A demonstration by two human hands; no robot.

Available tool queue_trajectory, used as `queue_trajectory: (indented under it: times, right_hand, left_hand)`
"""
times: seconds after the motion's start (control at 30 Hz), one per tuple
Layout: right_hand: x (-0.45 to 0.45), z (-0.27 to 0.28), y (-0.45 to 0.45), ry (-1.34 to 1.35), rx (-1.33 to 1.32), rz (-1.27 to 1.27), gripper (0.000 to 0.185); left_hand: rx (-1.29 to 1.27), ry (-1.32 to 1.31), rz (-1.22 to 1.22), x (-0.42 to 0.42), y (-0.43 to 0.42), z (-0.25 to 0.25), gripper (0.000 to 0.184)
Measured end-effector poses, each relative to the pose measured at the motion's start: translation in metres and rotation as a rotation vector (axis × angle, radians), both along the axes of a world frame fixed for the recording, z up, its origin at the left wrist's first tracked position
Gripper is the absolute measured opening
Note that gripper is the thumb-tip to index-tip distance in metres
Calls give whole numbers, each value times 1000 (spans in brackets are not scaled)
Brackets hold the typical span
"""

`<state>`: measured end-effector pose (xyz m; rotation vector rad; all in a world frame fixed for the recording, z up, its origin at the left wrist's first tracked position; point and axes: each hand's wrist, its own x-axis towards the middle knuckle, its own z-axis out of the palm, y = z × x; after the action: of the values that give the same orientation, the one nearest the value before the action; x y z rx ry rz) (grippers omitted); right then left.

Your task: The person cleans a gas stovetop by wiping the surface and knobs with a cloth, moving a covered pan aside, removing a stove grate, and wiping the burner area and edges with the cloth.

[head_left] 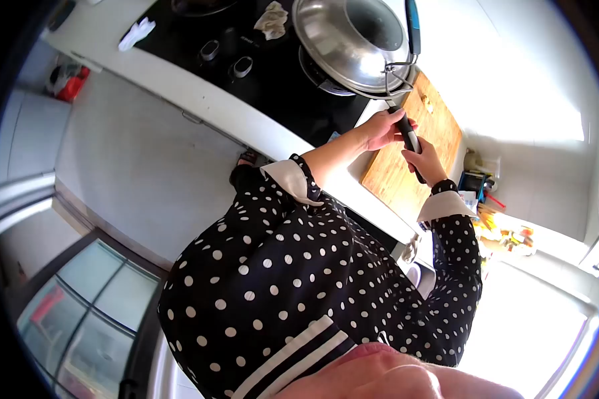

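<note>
A black wok handle points down from a steel wok covered by a domed lid with a glass centre. Nearer the wok, my left hand is closed round the handle, thumb on top. My right hand grips the same handle close to its free end. The wok sits over the right-hand burner of the black stove. Beside the lid's right edge, a black and blue handle stands out above a wire piece.
A wooden cutting board lies beyond my hands, with a small yellowish piece on it. A crumpled cloth and stove knobs are to the left. A white cloth lies at the stove's far corner. Containers stand near the wall at right.
</note>
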<state>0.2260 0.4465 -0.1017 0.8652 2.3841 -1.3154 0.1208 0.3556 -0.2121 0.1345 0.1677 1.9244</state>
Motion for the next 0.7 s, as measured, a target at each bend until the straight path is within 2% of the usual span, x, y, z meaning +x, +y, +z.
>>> queue_trajectory:
  times: [0.23, 0.5, 0.7]
  right_hand:
    - [3, 22, -12, -13, -35, -39, 16]
    - [8, 55, -51, 89, -62, -199, 16]
    - [10, 61, -57, 74, 55, -166, 16]
  left_hand:
    - [10, 62, 73, 3, -6, 21, 25]
    - [197, 206, 46, -4, -16, 50, 20]
    - [235, 233, 4, -4, -19, 53, 20]
